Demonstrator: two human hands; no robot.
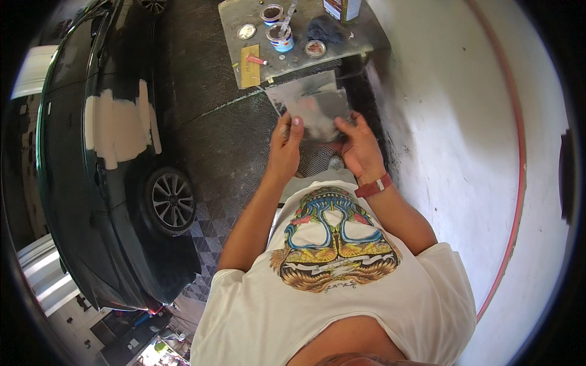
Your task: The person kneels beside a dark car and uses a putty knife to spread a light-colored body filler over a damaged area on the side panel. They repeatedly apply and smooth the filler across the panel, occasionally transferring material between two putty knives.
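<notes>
In front of my chest, beside the near edge of the table, I hold thin, flat grey sheets. My left hand (pixel 284 145) is closed on the larger pale sheet (pixel 296 90), thumb lying on top. My right hand (pixel 361 149), with a red band on its wrist, pinches a smaller smeared grey sheet (pixel 329 108) that overlaps the larger one. Motion blurs both sheets, so whether they touch I cannot tell. The right fingers are partly hidden behind the smaller sheet.
Ahead, a worn table (pixel 372 43) carries open tins (pixel 281 41), lids (pixel 246 32), a dark cloth (pixel 323 30), a red tube (pixel 256 59) and a yellowish strip (pixel 249 72). To the left stands a dark car (pixel 70 183) with beige filler patches (pixel 122 128). A white wall (pixel 439 122) borders my right.
</notes>
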